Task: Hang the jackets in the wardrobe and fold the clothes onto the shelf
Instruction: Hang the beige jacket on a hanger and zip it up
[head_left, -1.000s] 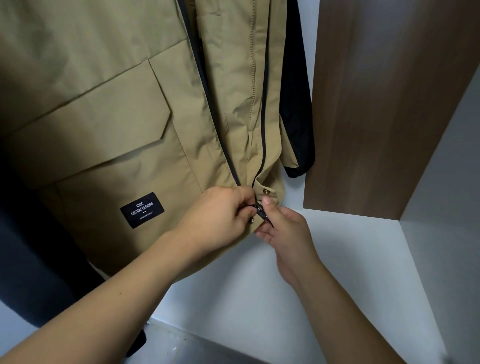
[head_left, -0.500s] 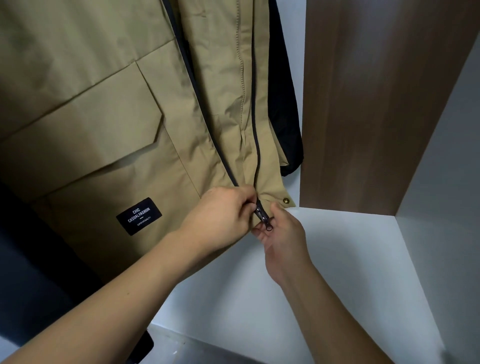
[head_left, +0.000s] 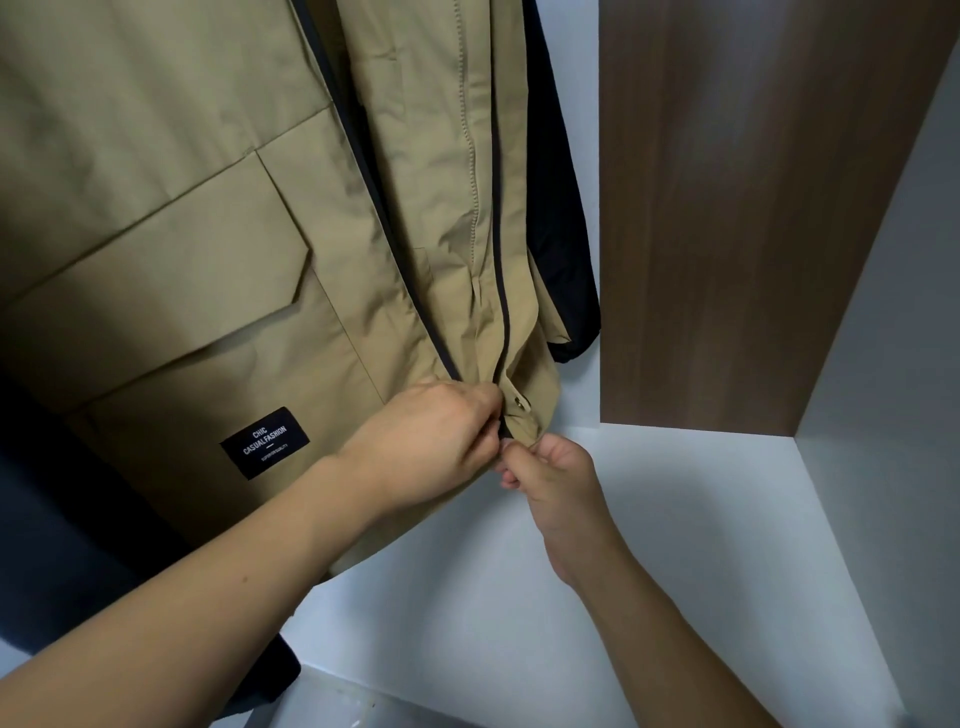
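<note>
Since prev frame: zip pull, then visible, now hidden between hands. Near: right hand (head_left: 553, 475) pinching hem, low. Left hand (head_left: 441, 436) gripping left zip edge. Far: khaki jacket (head_left: 249, 218) hanging, zipper (head_left: 501, 291) running up from grip.

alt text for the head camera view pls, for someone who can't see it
Two hands work at the bottom hem of a hanging khaki jacket: the left hand grips the hem by the zipper and the right hand pinches the other side's corner. A black label sits on the jacket's front, and a wood-grain panel stands to the right.
</note>
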